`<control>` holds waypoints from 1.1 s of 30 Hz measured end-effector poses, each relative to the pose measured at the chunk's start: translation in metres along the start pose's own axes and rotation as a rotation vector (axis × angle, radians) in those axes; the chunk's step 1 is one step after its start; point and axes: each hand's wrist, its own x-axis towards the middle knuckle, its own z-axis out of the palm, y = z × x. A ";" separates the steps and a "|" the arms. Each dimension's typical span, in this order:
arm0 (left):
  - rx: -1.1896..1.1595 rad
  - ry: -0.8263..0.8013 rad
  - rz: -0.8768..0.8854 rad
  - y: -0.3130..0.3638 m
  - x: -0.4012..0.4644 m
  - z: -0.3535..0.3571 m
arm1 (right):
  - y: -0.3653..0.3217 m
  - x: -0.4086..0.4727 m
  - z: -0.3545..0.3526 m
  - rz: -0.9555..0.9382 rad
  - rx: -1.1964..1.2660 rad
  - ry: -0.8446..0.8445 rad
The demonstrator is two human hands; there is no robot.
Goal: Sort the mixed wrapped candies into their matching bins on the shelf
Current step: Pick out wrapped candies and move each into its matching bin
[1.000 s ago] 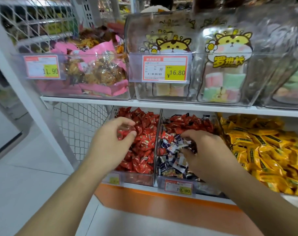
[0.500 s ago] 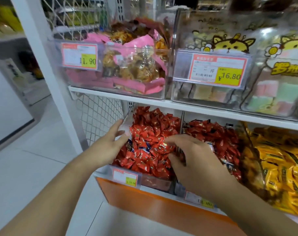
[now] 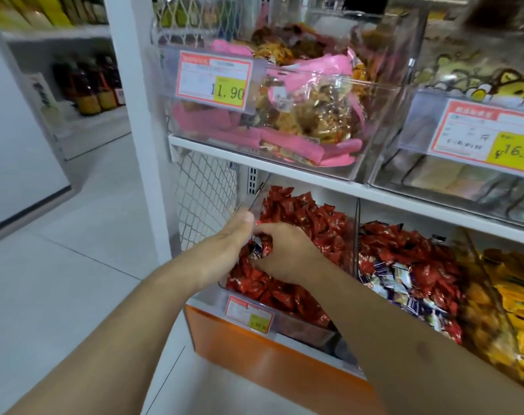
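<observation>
— Two hands in one bin?
— Yes. The right hand [image 3: 284, 259] curls its fingers round a blue-and-white candy [image 3: 257, 250] lying among the red candies [image 3: 308, 223] in the leftmost clear bin [image 3: 302, 326] on the lower shelf.
— And the left hand [image 3: 224, 250]?
— Fingers straight, flat against that bin's left side, touching the pile, holding nothing.
— Where do the blue ones belong?
— More blue-and-white candies [image 3: 404, 292] lie mixed with red in the neighbouring bin [image 3: 358, 235], just beside.
</observation>
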 end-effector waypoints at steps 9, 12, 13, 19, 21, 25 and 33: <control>0.083 0.033 -0.035 0.013 -0.014 0.002 | 0.003 -0.005 0.006 0.066 0.071 0.111; 0.109 0.043 -0.035 0.016 -0.014 0.005 | 0.005 -0.015 -0.001 0.086 0.106 0.175; 0.120 0.051 -0.038 0.018 -0.014 0.006 | 0.005 -0.020 -0.004 0.087 0.112 0.192; 0.165 0.099 -0.028 0.026 -0.020 0.012 | -0.004 -0.065 -0.047 0.092 0.097 0.268; 0.176 0.111 -0.020 0.026 -0.022 0.014 | -0.004 -0.089 -0.065 0.114 0.075 0.301; 0.189 0.184 0.057 0.028 -0.023 0.018 | 0.020 -0.139 -0.094 0.127 -0.008 0.370; 0.555 0.341 0.407 0.039 -0.016 0.043 | 0.075 -0.191 -0.113 0.240 -0.129 0.392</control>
